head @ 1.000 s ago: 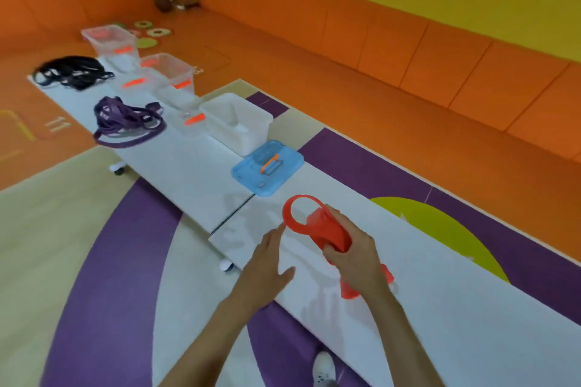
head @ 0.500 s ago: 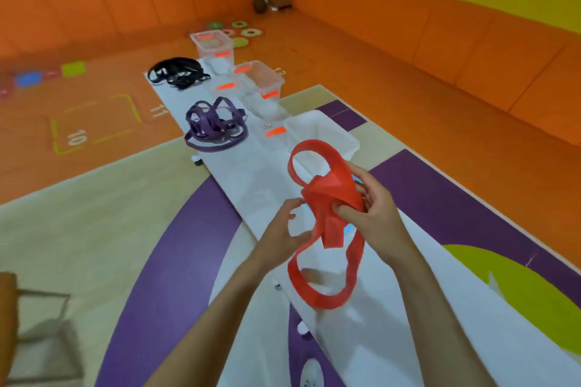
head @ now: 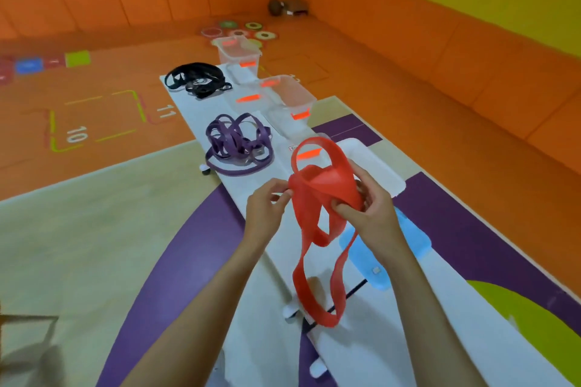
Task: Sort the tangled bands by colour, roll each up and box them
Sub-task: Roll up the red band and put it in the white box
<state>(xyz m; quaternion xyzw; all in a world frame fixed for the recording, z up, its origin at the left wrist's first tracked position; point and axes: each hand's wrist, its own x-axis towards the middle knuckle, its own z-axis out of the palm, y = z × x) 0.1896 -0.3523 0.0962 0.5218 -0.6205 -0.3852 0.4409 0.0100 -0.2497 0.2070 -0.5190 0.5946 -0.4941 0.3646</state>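
Note:
A red band [head: 317, 217] hangs in loops above the long white table [head: 257, 245]. My left hand [head: 267, 207] pinches its left edge near the top. My right hand [head: 367, 207] grips the bunched upper part from the right. One loop stands up above both hands and two long loops dangle down toward the table. A purple tangle of bands [head: 239, 144] lies further along the table, and a black tangle [head: 198, 78] lies beyond it. An open white box [head: 374, 160] sits just behind my right hand.
Two clear boxes [head: 292, 97] [head: 239, 52] with orange latches stand along the table's right side. A blue lid [head: 408, 248] lies under my right forearm. Table casters show at the left edge. Orange padded walls enclose the floor; coloured discs lie far back.
The red band has been lifted off the table and opened into hanging loops. My left hand, free a second ago, now pinches the band. The view has swung left along the table.

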